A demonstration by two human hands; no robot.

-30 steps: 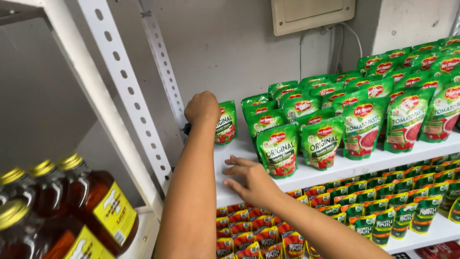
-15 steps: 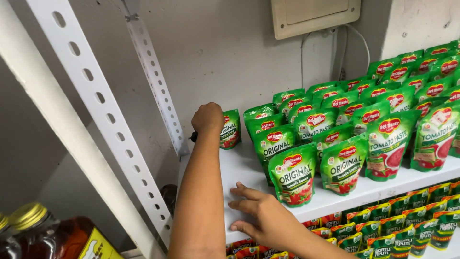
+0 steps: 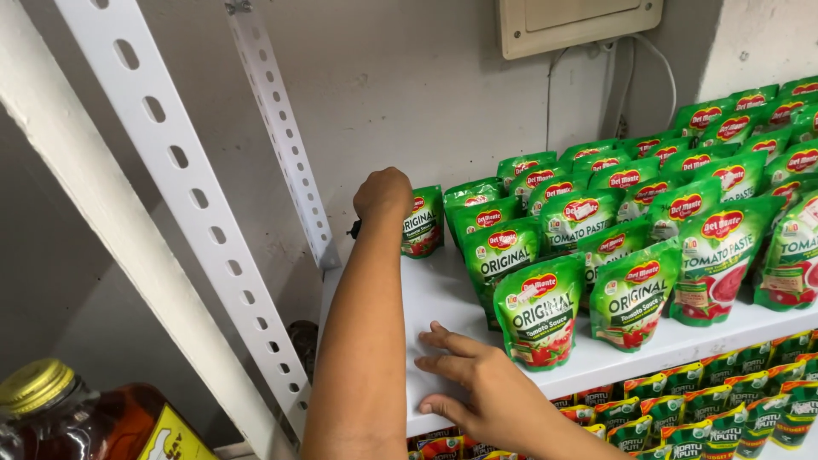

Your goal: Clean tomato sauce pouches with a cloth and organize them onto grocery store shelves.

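The green sauce pouch [image 3: 422,223] at the back left of the white shelf [image 3: 443,294] stands upright, alone at the far end of its row, close to the grey wall [image 3: 409,94]. Our left hand [image 3: 383,194] is reached up to it, fingers curled into a closed fist against the pouch's left edge; we cannot tell whether they actually grip it or only press on it, and something small and dark shows just under the fist. Our right hand [image 3: 477,383] lies flat on the front of the shelf, fingers spread narrow and holding nothing, just beside the front pouch with a tomato picture [image 3: 538,317].

To the right of the lone pouch, more green pouches [image 3: 630,221] crowd the shelf in stepped rows running back toward the wall, most upright, some leaning on their neighbours. A bare strip of shelf lies between our left forearm and these rows, so nothing stands between the left hand and its pouch. A perforated white upright [image 3: 281,136] rises just left of the shelf's corner, and a wider perforated post [image 3: 162,162] crosses nearer to us. A cream box [image 3: 579,24] is fixed on the wall above, with a thin cable [image 3: 656,60] running down. Below the shelf sit smaller green and red packets [image 3: 682,409]. At the lower left stands a bottle of amber liquid with a gold cap [image 3: 51,409].
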